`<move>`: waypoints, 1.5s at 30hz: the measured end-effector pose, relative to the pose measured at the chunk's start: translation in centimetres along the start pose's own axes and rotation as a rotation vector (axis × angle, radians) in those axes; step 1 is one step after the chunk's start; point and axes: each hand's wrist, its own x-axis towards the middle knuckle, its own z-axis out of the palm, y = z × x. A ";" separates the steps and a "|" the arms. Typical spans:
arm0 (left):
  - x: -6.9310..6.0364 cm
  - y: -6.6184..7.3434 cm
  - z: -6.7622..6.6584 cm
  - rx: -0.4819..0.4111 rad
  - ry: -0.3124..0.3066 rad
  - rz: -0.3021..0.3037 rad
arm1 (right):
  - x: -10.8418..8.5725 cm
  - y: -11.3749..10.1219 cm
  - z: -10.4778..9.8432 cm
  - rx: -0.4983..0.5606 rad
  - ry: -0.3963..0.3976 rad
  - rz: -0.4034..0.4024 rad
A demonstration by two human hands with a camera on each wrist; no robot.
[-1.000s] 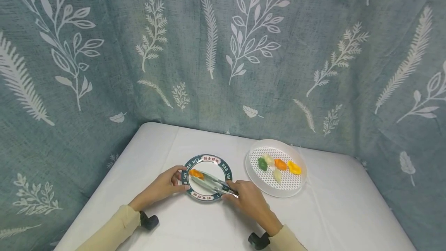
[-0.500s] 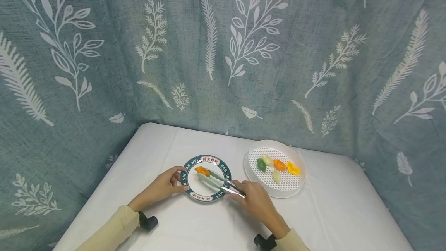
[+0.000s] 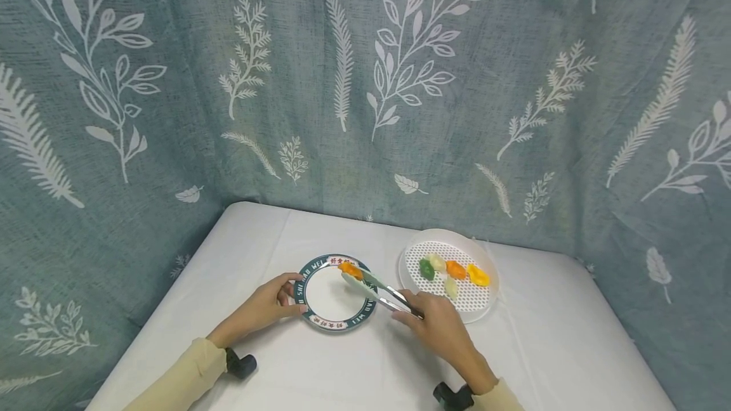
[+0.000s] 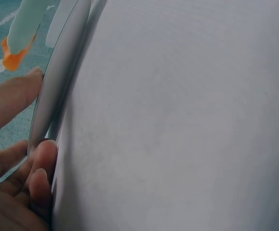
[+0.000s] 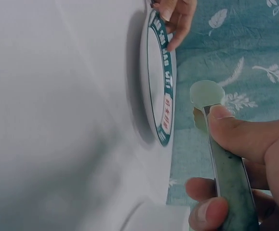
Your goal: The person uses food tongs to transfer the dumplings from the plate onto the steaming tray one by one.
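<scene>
My left hand (image 3: 268, 303) holds the left rim of a white plate (image 3: 328, 300) with a dark green lettered border. In the left wrist view its thumb (image 4: 19, 98) is on the upper side and other fingers curl at the edge. My right hand (image 3: 442, 322) grips tongs (image 3: 381, 292) with pale green tips. Between those tips is a small lumpy orange piece (image 3: 350, 270), raised over the plate's far right part. In the right wrist view the tongs (image 5: 231, 178) hide most of that piece.
Right of the plate stands a round white perforated tray (image 3: 476, 306). It bears a green piece (image 3: 426, 269), two pale ones, an orange piece (image 3: 455, 269) and a yellow piece (image 3: 478, 275). A patterned curtain (image 3: 320, 81) hangs behind the white-covered table (image 3: 354, 373).
The right hand and tongs have moved right and away from the plate's surface, lifting the orange piece from the plate's left part to above its far right. The left hand stays at the rim.
</scene>
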 end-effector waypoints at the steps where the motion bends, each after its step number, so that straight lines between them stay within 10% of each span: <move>1: 0.0 0.0 0.0 -0.001 -0.001 0.002 | -0.1 0.2 -0.2 -0.004 0.008 -0.004; 45: 0.2 -0.6 -0.2 -0.054 -0.025 0.028 | -6.6 9.6 -7.5 -0.156 0.051 0.195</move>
